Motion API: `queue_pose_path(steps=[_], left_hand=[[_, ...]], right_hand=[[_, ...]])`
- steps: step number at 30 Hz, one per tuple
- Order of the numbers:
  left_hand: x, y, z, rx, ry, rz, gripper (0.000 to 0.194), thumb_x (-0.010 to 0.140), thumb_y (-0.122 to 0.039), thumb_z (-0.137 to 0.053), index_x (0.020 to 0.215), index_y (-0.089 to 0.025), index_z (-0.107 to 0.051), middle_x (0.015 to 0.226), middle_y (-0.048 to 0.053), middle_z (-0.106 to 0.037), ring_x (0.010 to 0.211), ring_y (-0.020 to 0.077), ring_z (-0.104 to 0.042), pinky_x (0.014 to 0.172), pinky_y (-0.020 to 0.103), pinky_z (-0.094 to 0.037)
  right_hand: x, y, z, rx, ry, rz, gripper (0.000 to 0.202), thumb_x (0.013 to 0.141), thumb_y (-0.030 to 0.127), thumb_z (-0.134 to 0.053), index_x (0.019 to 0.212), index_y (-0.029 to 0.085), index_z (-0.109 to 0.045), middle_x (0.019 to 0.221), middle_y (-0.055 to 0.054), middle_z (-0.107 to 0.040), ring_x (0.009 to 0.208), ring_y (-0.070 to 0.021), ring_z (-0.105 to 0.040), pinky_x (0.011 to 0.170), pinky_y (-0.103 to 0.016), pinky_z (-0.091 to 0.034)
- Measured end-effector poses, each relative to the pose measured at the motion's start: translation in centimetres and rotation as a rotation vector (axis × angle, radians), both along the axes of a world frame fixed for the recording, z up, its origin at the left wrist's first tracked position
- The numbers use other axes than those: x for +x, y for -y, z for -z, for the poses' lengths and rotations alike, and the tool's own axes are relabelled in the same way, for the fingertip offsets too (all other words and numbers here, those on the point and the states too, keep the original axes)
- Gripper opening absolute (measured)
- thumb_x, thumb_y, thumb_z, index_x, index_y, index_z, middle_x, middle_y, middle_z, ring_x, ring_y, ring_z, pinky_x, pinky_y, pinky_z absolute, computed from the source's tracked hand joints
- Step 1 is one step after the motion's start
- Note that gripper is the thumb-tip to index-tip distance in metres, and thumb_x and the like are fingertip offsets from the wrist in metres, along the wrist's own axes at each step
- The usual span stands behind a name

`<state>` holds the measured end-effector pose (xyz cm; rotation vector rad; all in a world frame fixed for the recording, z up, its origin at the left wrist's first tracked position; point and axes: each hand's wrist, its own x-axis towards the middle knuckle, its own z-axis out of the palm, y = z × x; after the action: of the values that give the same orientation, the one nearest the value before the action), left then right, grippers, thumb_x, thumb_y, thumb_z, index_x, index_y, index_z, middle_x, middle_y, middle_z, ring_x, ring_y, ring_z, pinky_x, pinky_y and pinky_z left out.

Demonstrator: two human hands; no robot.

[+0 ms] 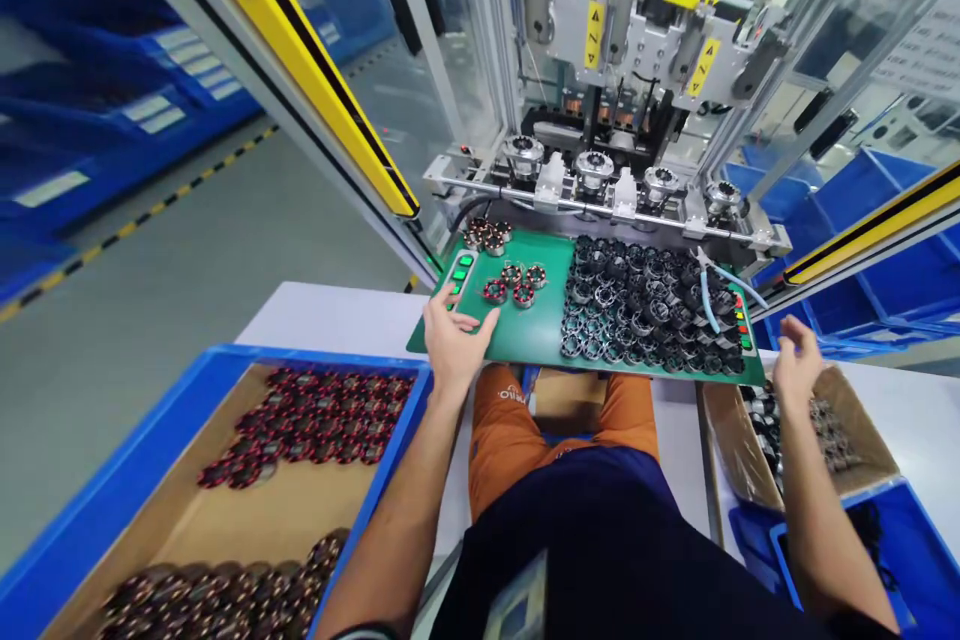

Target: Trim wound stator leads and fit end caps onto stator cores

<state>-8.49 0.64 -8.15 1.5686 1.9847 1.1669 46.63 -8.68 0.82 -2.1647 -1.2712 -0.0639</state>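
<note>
My left hand (456, 345) is at the left edge of the green work surface (525, 335), thumb and fingers apart and nothing in it. Its fingertips are by the panel of green buttons (460, 275); whether they touch it I cannot tell. Just right of it are several wound motor stators (523, 295) with red and copper coils. My right hand (796, 360) hangs off the right edge, fingers loosely bent and apart, holding nothing visible. Nearest to it is a strip of red and green buttons (742, 325). Pliers (706, 295) with light blue handles lie on massed black ring parts (622, 305).
Behind the surface stands a machine with a row of round metal fixtures (595, 170) on a rail. Yellow-edged posts (315, 70) flank it. A blue bin (217, 352) with stators is at left; a cardboard box (862, 420) of small parts is at right.
</note>
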Motion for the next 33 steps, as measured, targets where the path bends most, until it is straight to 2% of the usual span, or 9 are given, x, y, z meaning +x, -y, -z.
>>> queue_pose_path(steps=[4, 7, 10, 15, 19, 22, 25, 28, 33], left_hand=[[0.9, -2.6, 0.6, -0.08, 0.027, 0.076, 0.09, 0.091, -0.054, -0.084, 0.171, -0.03, -0.05, 0.146, 0.015, -0.079, 0.096, 0.0353, -0.086, 0.112, 0.062, -0.069], [1.3, -3.8, 0.0, -0.091, 0.061, 0.087, 0.08, 0.089, -0.054, -0.084, 0.163, -0.032, -0.061, 0.122, 0.01, -0.084, 0.11, 0.045, -0.087, 0.118, 0.073, -0.063], [1.0, -3.1, -0.6, -0.01, 0.171, 0.027, 0.082, 0.092, -0.058, -0.08, 0.167, -0.037, -0.055, 0.14, 0.01, -0.08, 0.107, 0.0424, -0.088, 0.11, 0.073, -0.068], [1.0, 1.5, 0.7, 0.229, 0.371, -0.092, 0.068, 0.096, -0.057, -0.076, 0.16, -0.06, -0.053, 0.134, -0.003, -0.079, 0.103, 0.0333, -0.088, 0.097, 0.066, -0.075], [4.4, 9.9, 4.6, 0.33, 0.407, -0.154, 0.096, 0.065, -0.056, -0.098, 0.152, -0.041, -0.062, 0.134, 0.001, -0.077, 0.103, 0.0302, -0.086, 0.079, 0.051, -0.08], [7.7, 16.8, 5.6, 0.297, 0.47, 0.08, 0.095, 0.065, -0.047, -0.108, 0.149, -0.024, -0.069, 0.148, 0.012, -0.076, 0.101, 0.0285, -0.089, 0.069, 0.037, -0.079], [9.3, 20.2, 4.5, 0.183, 0.494, 0.376, 0.096, 0.078, -0.036, -0.108, 0.162, -0.025, -0.064, 0.145, 0.012, -0.082, 0.102, 0.0286, -0.092, 0.059, 0.028, -0.074], [9.0, 20.4, 3.1, 0.219, 0.568, 0.631, 0.105, 0.081, -0.035, -0.113, 0.171, -0.038, -0.059, 0.169, 0.008, -0.073, 0.116, 0.032, -0.093, 0.047, 0.021, -0.065], [8.8, 19.2, 1.5, 0.278, 0.558, 0.888, 0.111, 0.085, -0.035, -0.112, 0.179, -0.048, -0.054, 0.18, 0.003, -0.064, 0.129, 0.0341, -0.09, 0.06, 0.024, -0.073]], right_hand=[[-2.0, 2.9, 6.3, -0.023, -0.061, 0.117, 0.046, 0.114, 0.054, -0.079, 0.152, 0.027, -0.075, 0.157, -0.014, -0.075, 0.135, -0.0315, -0.077, 0.112, -0.054, -0.073], [-2.2, 2.8, 8.1, -0.011, -0.064, 0.158, 0.045, 0.115, 0.053, -0.079, 0.151, 0.027, -0.075, 0.157, -0.014, -0.075, 0.134, -0.0312, -0.077, 0.112, -0.055, -0.073], [-1.8, 2.8, 8.8, 0.007, -0.044, 0.166, 0.042, 0.115, 0.052, -0.079, 0.148, 0.027, -0.077, 0.156, -0.013, -0.076, 0.134, -0.0308, -0.077, 0.112, -0.053, -0.072], [-0.7, 2.3, 9.3, 0.121, 0.024, 0.094, 0.029, 0.117, 0.052, -0.076, 0.137, 0.033, -0.082, 0.158, -0.011, -0.076, 0.138, -0.0292, -0.075, 0.115, -0.048, -0.07], [0.3, 3.0, 9.3, 0.261, 0.07, 0.0, 0.024, 0.114, 0.031, -0.065, 0.125, 0.017, -0.081, 0.133, -0.014, -0.082, 0.136, -0.034, -0.077, 0.129, -0.065, -0.059], [-2.5, 5.3, 9.4, 0.428, 0.11, -0.037, 0.039, 0.105, 0.021, -0.049, 0.133, 0.023, -0.076, 0.148, -0.015, -0.074, 0.153, -0.037, -0.068, 0.134, -0.065, -0.053], [-9.8, 9.0, 9.0, 0.581, -0.112, -0.223, 0.033, 0.112, 0.031, -0.056, 0.133, 0.043, -0.078, 0.129, -0.001, -0.077, 0.124, -0.0325, -0.081, 0.107, -0.054, -0.069], [-18.2, 11.9, 8.3, 0.087, -0.798, -0.696, 0.05, 0.11, 0.058, -0.077, 0.159, 0.047, -0.07, 0.124, -0.001, -0.088, 0.088, -0.0259, -0.084, 0.068, -0.042, -0.071], [-23.9, 12.4, 6.4, -0.254, -1.123, -0.95, 0.08, 0.1, 0.06, -0.092, 0.17, 0.043, -0.059, 0.114, 0.0, -0.091, 0.085, -0.0246, -0.086, 0.07, -0.037, -0.075]])
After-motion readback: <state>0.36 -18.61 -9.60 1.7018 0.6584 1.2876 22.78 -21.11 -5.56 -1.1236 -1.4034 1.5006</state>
